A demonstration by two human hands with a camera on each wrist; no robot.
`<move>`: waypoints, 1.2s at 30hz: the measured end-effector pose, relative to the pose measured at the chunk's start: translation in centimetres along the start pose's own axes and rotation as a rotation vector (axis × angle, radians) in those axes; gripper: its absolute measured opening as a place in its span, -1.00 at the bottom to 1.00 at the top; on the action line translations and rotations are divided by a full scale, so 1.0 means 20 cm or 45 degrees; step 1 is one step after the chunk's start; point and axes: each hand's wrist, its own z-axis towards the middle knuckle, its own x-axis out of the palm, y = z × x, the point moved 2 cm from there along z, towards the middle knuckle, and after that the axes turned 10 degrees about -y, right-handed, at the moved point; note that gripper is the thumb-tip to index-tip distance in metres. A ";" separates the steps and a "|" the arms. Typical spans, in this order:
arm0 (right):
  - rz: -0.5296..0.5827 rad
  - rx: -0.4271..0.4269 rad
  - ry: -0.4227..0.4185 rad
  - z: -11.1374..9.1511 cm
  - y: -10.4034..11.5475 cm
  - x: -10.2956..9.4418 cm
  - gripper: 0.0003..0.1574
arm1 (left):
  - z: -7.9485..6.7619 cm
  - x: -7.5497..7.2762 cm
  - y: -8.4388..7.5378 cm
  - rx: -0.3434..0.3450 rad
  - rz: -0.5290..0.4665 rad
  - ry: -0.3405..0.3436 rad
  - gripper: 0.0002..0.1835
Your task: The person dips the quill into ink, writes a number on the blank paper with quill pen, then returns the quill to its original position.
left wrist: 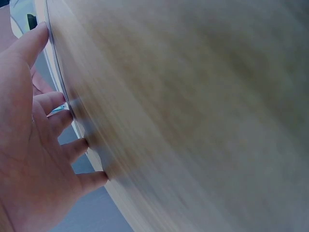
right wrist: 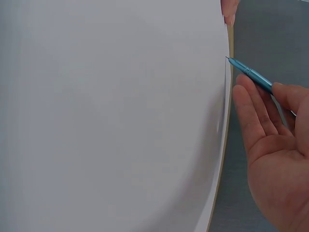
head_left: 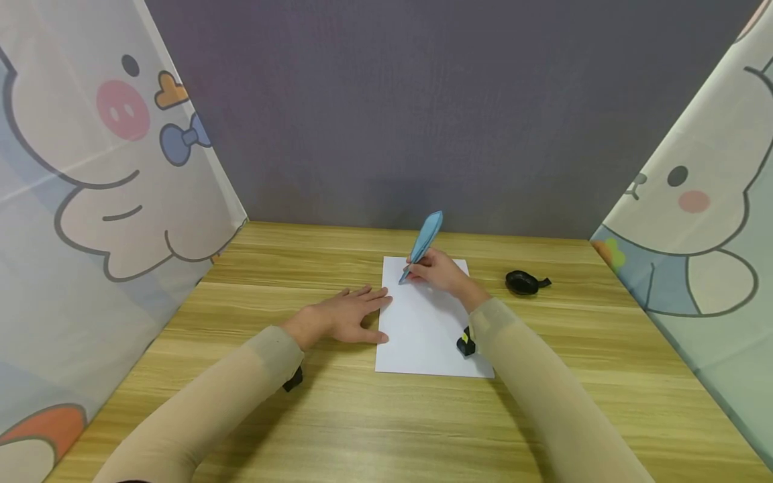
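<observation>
A white sheet of paper (head_left: 417, 342) lies on the wooden table. My right hand (head_left: 445, 274) pinches a blue feather-shaped pen (head_left: 426, 236) between thumb and fingers over the upper part of the sheet. The pen leans, feather end up and back, with its tip down at the paper's upper left. In the right wrist view the turquoise barrel (right wrist: 258, 78) shows, its fine point right at the paper surface. Spread beside the sheet's left edge, my left hand (head_left: 347, 316) has its thumb and fingertips at that edge. The left wrist view shows these fingers (left wrist: 77, 149) extended against the tabletop.
To the right of the paper sits a small black oval object (head_left: 522, 282) with a short tab. A dark grey panel (head_left: 423, 121) stands behind the wooden table (head_left: 338, 422). Cartoon-printed sheets (head_left: 121, 201) flank both sides. A black wrist device (head_left: 466, 343) shows by the right sleeve.
</observation>
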 end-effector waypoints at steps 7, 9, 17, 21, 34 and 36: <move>0.061 0.015 0.042 0.00 -0.01 0.02 -0.58 | -0.01 -0.01 0.00 0.004 0.000 0.006 0.03; 0.069 0.020 0.046 0.00 0.00 0.02 -0.61 | -0.01 -0.01 -0.01 0.004 -0.004 0.009 0.03; 0.042 0.003 0.063 -0.03 0.01 0.03 -0.63 | 0.00 0.00 0.00 0.013 -0.006 0.006 0.04; 0.033 0.004 0.078 -0.04 0.01 0.04 -0.65 | 0.00 0.00 0.00 0.019 -0.002 0.009 0.04; 0.004 -0.011 0.124 -0.07 0.02 0.05 -0.59 | 0.00 0.00 0.01 0.014 -0.015 0.001 0.03; 0.005 -0.009 0.126 -0.07 0.02 0.05 -0.59 | 0.00 0.00 0.00 0.012 -0.018 -0.001 0.03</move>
